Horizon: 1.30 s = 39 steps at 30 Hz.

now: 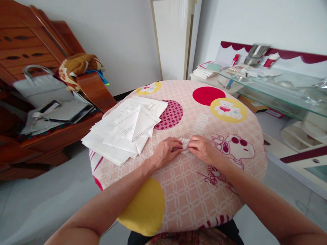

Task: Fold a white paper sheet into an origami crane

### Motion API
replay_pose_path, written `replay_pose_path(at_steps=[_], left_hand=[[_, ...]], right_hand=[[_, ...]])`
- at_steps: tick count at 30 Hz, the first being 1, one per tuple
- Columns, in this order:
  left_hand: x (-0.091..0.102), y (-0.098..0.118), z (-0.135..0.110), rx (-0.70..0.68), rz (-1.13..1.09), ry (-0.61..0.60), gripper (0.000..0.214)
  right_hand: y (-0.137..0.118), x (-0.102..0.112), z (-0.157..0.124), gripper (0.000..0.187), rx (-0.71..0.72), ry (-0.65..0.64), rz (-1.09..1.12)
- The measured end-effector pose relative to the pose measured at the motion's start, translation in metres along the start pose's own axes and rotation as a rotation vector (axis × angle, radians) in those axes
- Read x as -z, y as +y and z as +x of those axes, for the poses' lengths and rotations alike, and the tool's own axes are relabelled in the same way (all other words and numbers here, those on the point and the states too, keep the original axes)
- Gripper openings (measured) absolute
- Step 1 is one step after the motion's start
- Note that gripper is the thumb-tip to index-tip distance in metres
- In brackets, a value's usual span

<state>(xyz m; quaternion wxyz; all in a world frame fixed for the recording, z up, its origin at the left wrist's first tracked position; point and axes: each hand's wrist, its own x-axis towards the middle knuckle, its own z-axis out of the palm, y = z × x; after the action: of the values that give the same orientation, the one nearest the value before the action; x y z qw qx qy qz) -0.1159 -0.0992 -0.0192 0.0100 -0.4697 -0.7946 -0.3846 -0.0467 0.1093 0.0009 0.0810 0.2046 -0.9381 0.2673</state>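
Note:
Between my hands, at the middle of the cloth-covered round table [178, 190], is a small piece of printed white paper [185, 145]. My left hand [167, 151] pinches its left edge with closed fingers. On the opposite edge, my right hand [201, 148] grips the paper the same way. The fingers cover parts of it, so its full shape is hidden. Just beyond lies a pale strip [201, 124], which may be paper, flat on the cloth. Left of my hands rests a loose stack of printed white sheets [109, 136], with a folded paper [139, 124] on top.
A wooden bench [46, 146] on the left bears a grey handbag [38, 85] and a brown patterned cloth [79, 69]. To the right stands a glass-shelved cabinet [281, 92] with a red bottle [235, 60] and a stack of papers [204, 70].

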Motion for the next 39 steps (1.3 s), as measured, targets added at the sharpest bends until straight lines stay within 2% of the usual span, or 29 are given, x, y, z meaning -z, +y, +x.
replay_pose_path(at_steps=[6, 9, 14, 20, 29, 34, 39], left_hand=[[0.002, 0.002, -0.003, -0.028, 0.013, 0.011, 0.01], [0.003, 0.001, -0.002, -0.004, -0.007, 0.024, 0.009], [0.003, 0.0, 0.0, 0.019, -0.018, 0.025, 0.009], [0.001, 0.007, 0.005, 0.093, -0.007, 0.041, 0.014], [-0.002, 0.01, 0.01, 0.21, -0.012, 0.116, 0.014], [-0.006, 0.009, 0.012, 0.241, 0.057, 0.099, 0.015], [-0.008, 0.01, 0.012, 0.226, 0.092, 0.076, 0.016]], right_hand=[[0.0, -0.003, 0.001, 0.021, -0.036, 0.026, 0.03], [-0.001, -0.002, 0.004, 0.022, -0.098, 0.05, 0.063], [-0.002, -0.001, 0.005, 0.024, -0.115, 0.037, 0.066], [-0.001, -0.003, 0.007, 0.025, -0.154, 0.053, 0.064], [-0.008, -0.005, 0.015, 0.025, -0.309, 0.048, 0.001], [-0.013, -0.003, 0.018, 0.024, -0.374, 0.025, -0.034], [-0.012, -0.006, 0.018, 0.022, -0.374, 0.022, -0.059]])
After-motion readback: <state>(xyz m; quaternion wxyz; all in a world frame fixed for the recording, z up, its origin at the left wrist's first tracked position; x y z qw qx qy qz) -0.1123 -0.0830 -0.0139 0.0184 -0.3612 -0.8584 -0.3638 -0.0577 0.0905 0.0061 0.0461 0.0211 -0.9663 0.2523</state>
